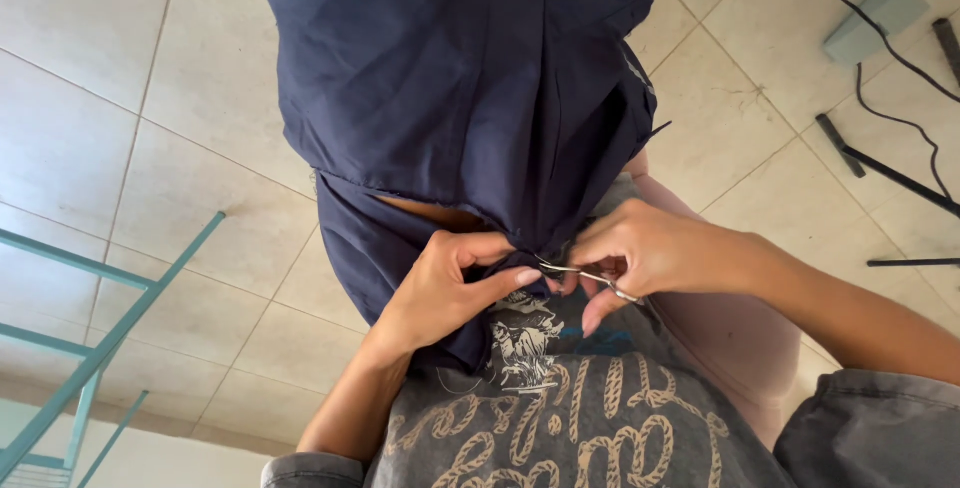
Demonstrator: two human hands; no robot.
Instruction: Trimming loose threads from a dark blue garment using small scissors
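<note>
The dark blue cloth (460,98) hangs bunched over our lap and reaches away from us above the tiled floor (200,98), with a slit-like gap in it just above our left hand. Its lower edge is gathered at the middle of the view, right where our two hands meet.

Our left hand (445,283) is closed on that gathered edge, thumb and forefinger pinching a fold of the fabric while the other fingers curl under it. Our right hand (640,248) is closed round a small pair of metal thread snips (585,276), the fingers wrapped over the handle end. The thin blades point left and touch the cloth just beside the left thumb. We cannot tell whether the blades are apart or together.

Beneath the hands we see our grey printed shirt (560,418) and a pale pink garment (730,348) over the right leg.

Farther out, a teal metal frame (110,318) stands at the left, well apart from the cloth. At the upper right, black cables (900,118) trail over the tiles beside a pale grey block (875,18) and some dark bars (890,178).
</note>
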